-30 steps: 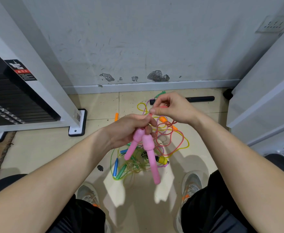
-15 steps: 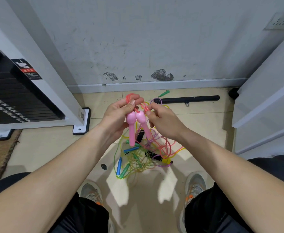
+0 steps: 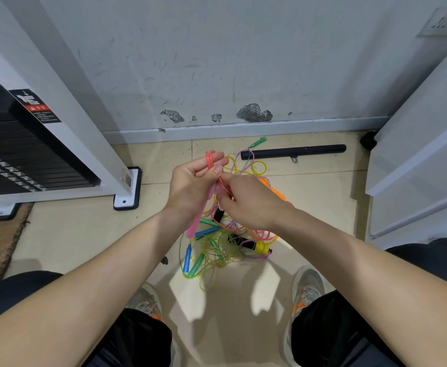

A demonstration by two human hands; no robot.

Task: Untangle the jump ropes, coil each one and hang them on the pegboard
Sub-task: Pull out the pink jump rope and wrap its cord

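My left hand (image 3: 190, 186) grips the pink jump rope: its red-pink cord (image 3: 209, 158) loops out above my fingers and a pink handle (image 3: 197, 223) hangs down below my wrist. My right hand (image 3: 246, 201) is pressed against the left one, fingers curled round the same pink cord and the second handle, which is mostly hidden. On the floor beneath lies a tangled pile of jump ropes (image 3: 225, 245) with yellow, green, purple and orange cords and blue, green, black-and-yellow handles. A green handle (image 3: 258, 142) lies apart near the wall. No pegboard is in view.
A black bar (image 3: 293, 152) lies on the tiled floor by the wall. A white machine frame with a black weight stack (image 3: 26, 160) stands on the left, its foot (image 3: 127, 189) on the floor. A white panel (image 3: 415, 160) rises on the right. My shoes (image 3: 305, 292) flank the pile.
My hands have closed together and risen slightly. The pink handles, plainly side by side before, are now mostly covered by my right hand, with more cord looped above my left fingers.
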